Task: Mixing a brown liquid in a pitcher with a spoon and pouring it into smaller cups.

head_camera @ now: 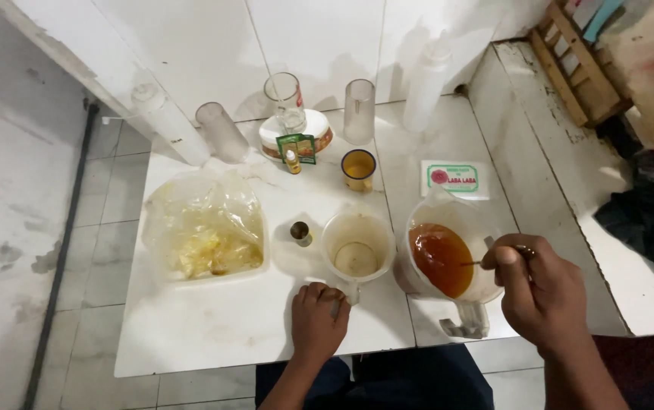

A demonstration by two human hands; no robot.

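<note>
My right hand (pixel 541 288) grips a thin metal spoon (pixel 473 263) whose end dips into amber liquid in a clear plastic jug (pixel 460 292) at the table's front right. My left hand (pixel 316 319) rests closed on the handle of a nearly empty clear measuring jug (pixel 357 244) in the middle. A small dark-capped bottle (pixel 300 233) stands just left of that jug. The white table (pixel 213 326) carries everything.
A white tray holding a crumpled plastic bag of yellow stuff (pixel 204 228) lies left. At the back stand clear tumblers (pixel 359 110), a glass (pixel 285 99) on a round tub, squeeze bottles (pixel 426 87), a yellow cup (pixel 358 168), a dropper bottle (pixel 292 159) and a white packet (pixel 454 179). A wooden crate (pixel 573 64) leans far right.
</note>
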